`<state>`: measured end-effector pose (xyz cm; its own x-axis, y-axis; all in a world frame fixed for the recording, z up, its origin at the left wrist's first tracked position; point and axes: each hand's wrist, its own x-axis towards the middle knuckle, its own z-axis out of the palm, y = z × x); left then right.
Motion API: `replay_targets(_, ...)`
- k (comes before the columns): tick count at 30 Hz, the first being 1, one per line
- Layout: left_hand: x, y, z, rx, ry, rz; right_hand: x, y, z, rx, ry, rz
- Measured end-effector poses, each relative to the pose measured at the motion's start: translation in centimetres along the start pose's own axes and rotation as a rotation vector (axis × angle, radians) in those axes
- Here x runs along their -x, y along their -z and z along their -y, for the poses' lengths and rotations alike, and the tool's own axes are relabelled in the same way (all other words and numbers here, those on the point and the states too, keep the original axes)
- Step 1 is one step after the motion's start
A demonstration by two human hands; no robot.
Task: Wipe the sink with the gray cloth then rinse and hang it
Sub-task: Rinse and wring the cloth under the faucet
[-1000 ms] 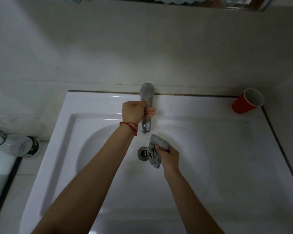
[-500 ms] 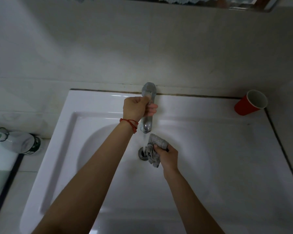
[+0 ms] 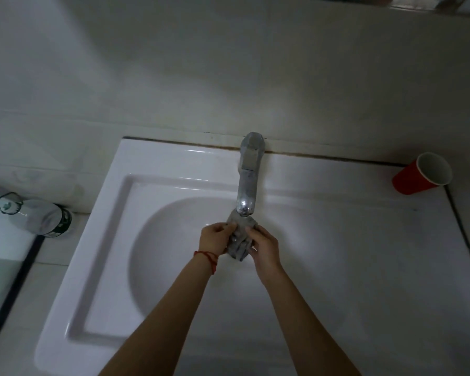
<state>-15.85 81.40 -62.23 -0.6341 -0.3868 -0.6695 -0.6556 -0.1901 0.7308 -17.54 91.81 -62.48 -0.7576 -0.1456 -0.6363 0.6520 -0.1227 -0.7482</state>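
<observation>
The gray cloth is bunched up just under the spout of the chrome faucet, over the bowl of the white sink. My left hand, with a red string at the wrist, grips the cloth's left side. My right hand grips its right side. Both hands hold it together above the middle of the bowl. The drain is hidden behind the cloth and hands. The water stream is hard to make out.
A red cup lies tilted on the sink's back right corner. A plastic bottle lies on the ledge left of the sink, beside a dark-edged glass panel. A tiled wall rises behind the faucet.
My left hand has let go of the faucet handle and come down to grip the cloth. The cloth has moved up under the spout, held now by both hands.
</observation>
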Motion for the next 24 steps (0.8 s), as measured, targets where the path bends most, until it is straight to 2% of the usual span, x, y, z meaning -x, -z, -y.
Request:
replay_targets(2, -0.2, 0.5, 0.0, 0.044, -0.001, 0.028, -0.2, 0.5, 0.2, -0.068, -0.016, -0.008)
replay_targets(5, -0.3, 0.9, 0.3, 0.02, -0.064, 0.085, -1.1, 0.8, 0.1, 0.017, -0.052, -0.126)
replay_targets(7, -0.2, 0.8, 0.3, 0.006, -0.108, 0.13, -1.4, 0.4, 0.2, 0.063, -0.177, -0.057)
replay_targets(10, -0.3, 0.8, 0.3, -0.106, -0.191, 0.131, -1.1, 0.7, 0.3, -0.065, -0.301, 0.143)
replay_targets(12, -0.4, 1.1, 0.3, -0.209, -0.268, 0.064, -1.3, 0.9, 0.2, -0.047, -0.248, 0.149)
replay_targets(16, -1.1, 2.6, 0.8, -0.328, -0.336, -0.083, -1.9, 1.2, 0.4, 0.294, 0.063, -0.104)
replay_targets(18, -1.3, 3.5, 1.0, -0.374, -0.36, -0.124, -2.2, 1.5, 0.8, 0.393, 0.141, -0.114)
replay_targets(24, -1.3, 3.8, 1.4, -0.466, -0.377, -0.177, -2.4, 1.1, 1.0, 0.191, 0.037, -0.079)
